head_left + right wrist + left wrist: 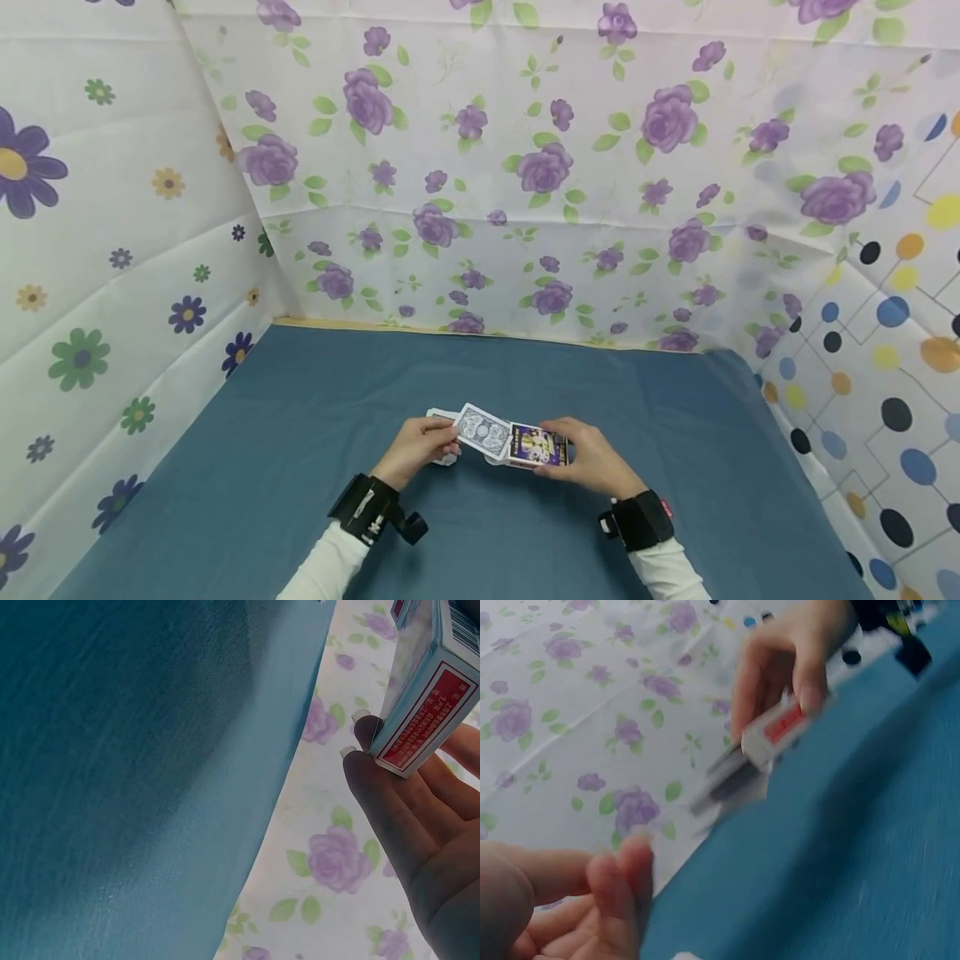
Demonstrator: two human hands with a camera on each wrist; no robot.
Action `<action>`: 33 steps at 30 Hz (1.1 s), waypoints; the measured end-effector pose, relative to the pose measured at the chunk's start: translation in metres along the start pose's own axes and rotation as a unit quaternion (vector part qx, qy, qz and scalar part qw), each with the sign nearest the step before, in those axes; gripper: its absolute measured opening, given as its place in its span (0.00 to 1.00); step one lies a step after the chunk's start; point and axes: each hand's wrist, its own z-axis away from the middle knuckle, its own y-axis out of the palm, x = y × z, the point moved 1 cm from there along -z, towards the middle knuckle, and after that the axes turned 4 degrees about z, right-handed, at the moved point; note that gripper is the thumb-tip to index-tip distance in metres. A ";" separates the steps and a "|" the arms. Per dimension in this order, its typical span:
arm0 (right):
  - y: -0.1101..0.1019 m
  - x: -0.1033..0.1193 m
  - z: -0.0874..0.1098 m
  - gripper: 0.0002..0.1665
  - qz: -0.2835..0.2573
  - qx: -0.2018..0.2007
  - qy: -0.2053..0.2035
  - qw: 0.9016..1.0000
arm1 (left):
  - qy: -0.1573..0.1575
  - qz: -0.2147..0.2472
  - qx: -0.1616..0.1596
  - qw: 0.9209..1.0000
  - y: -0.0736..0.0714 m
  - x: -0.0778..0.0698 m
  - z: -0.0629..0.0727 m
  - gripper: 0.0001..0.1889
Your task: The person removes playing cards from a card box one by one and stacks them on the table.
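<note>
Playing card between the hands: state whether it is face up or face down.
Face down: in the head view, the playing card between the left hand and the card box shows its ornate patterned back.

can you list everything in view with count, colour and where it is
card box: 1, dark purple and yellow front, white end with red panel, in the right hand
patterned card: at least 1, grey-blue and white, pinched in the left hand, at the box's end
other cards: count unclear, white edges showing, beside the left hand
cloth: 1, blue, under the hands
patterned sheets: 3 sides, white with purple roses (back), flowers (left), coloured dots (right)
sleeves: 2, white, bottom edge
wristbands: 2, black, one per wrist
left hand: 1, left of the box
right hand: 1, at the box
</note>
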 end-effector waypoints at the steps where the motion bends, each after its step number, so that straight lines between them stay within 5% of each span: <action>1: 0.000 0.000 0.000 0.40 0.000 -0.001 0.001 1.000 | 0.001 -0.001 -0.012 1.000 -0.001 0.000 -0.001 0.19; 10: -0.003 -0.001 0.001 0.40 0.005 -0.003 -0.003 1.000 | 0.008 0.010 -0.092 0.996 -0.013 0.004 -0.012 0.16; 16: -0.002 -0.002 0.003 0.40 0.005 -0.004 0.002 1.000 | 0.015 -0.045 -0.125 0.991 -0.026 -0.001 -0.018 0.15; 26: -0.002 -0.005 0.007 0.40 -0.008 0.006 0.020 1.000 | -0.003 -0.118 -0.150 0.982 -0.055 -0.006 -0.045 0.13; 33: 0.001 -0.006 0.011 0.40 -0.013 0.008 0.020 1.000 | -0.023 -0.113 -0.142 0.983 -0.065 0.006 -0.055 0.13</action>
